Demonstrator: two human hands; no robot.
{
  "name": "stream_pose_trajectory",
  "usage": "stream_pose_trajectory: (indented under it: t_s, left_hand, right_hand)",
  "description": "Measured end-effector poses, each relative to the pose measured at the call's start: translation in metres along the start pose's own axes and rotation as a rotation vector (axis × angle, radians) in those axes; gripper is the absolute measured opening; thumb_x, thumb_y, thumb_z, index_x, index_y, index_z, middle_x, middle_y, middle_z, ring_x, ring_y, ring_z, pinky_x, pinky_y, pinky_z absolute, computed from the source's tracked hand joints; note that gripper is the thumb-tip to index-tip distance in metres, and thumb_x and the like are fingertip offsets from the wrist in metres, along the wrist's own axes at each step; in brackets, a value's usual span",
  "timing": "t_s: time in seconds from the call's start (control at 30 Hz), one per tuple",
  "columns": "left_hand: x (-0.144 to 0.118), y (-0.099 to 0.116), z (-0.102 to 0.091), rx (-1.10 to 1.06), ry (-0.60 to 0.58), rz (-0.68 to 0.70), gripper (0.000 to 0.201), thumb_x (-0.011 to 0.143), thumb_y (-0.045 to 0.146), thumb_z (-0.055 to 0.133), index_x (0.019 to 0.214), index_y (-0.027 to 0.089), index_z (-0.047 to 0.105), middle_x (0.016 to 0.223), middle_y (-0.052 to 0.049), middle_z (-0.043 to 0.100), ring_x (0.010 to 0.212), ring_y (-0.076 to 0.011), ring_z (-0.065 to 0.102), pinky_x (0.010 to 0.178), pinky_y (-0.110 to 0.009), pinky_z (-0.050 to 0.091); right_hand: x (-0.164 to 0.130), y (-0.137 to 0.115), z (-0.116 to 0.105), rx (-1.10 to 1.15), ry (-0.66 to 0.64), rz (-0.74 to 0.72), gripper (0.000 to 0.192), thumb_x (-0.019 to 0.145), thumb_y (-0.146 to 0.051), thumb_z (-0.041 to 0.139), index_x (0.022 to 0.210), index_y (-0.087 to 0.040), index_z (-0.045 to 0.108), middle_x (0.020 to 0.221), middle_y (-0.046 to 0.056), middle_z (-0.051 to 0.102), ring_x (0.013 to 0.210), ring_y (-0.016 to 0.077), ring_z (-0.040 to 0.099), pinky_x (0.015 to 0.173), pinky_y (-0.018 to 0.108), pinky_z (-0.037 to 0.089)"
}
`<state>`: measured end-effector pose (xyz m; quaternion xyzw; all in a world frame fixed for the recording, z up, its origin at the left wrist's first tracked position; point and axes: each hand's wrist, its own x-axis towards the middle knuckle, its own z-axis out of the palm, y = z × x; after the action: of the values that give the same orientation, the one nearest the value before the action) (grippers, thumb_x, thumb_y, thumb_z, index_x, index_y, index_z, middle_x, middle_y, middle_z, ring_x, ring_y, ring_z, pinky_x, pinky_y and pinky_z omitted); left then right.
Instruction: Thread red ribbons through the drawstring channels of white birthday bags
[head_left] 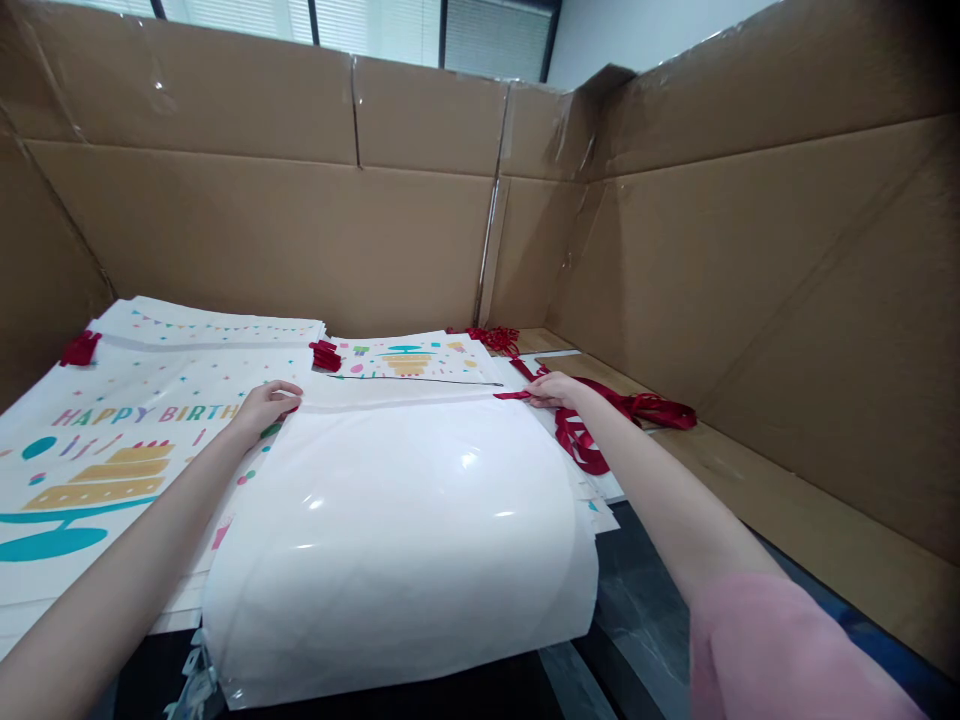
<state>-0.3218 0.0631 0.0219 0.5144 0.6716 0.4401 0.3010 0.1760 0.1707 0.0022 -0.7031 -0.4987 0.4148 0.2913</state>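
Glossy white sheet (pixel 405 530) bulges; left hand (pixel 264 405) and right hand (pixel 553 390) pinch its far corners. Birthday bags (pixel 112 420), red ribbons (pixel 622 410) and cardboard walls (pixel 300 240) crowd around.

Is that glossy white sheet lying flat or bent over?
Bent over: the glossy white sheet bulges in a curve while both hands press its far edge down.

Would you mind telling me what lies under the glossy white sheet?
Under the glossy white sheet, edges of printed birthday bags show at its far and right sides. How many lie beneath is hidden.
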Motion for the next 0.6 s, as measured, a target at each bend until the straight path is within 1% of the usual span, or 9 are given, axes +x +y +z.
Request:
stream_pose_trajectory:
  t_s: [0.1,0.33,0.6]
  left_hand:
    - [-0.001,0.002,0.000,-0.001,-0.009,0.005,0.036,0.051,0.035,0.071,0.082,0.019,0.064,0.064,-0.001,0.062,0.055,-0.0140,0.055,0.049,-0.022,0.043]
    - [-0.002,0.003,0.000,0.033,0.002,0.002,0.033,0.052,0.035,0.070,0.081,0.020,0.065,0.063,0.000,0.062,0.055,-0.0140,0.054,0.049,-0.022,0.041]
    - [0.001,-0.001,0.000,0.025,-0.008,0.001,0.035,0.052,0.035,0.070,0.083,0.019,0.064,0.067,-0.001,0.063,0.057,-0.0138,0.055,0.050,-0.022,0.042]
  right_hand:
    - [-0.003,-0.002,-0.001,0.022,0.005,0.049,0.013,0.073,-0.015,0.072,0.077,-0.012,0.060,0.061,0.003,0.064,0.058,0.0119,0.065,0.059,0.018,0.057]
    - [-0.004,-0.004,0.000,0.054,0.012,0.070,0.020,0.069,-0.018,0.076,0.081,-0.012,0.062,0.063,0.003,0.065,0.058,0.0116,0.065,0.060,0.018,0.057]
    - [-0.012,-0.007,0.004,0.056,0.019,0.042,0.008,0.075,-0.007,0.067,0.079,-0.012,0.061,0.059,0.000,0.061,0.051,0.0073,0.059,0.054,0.013,0.053]
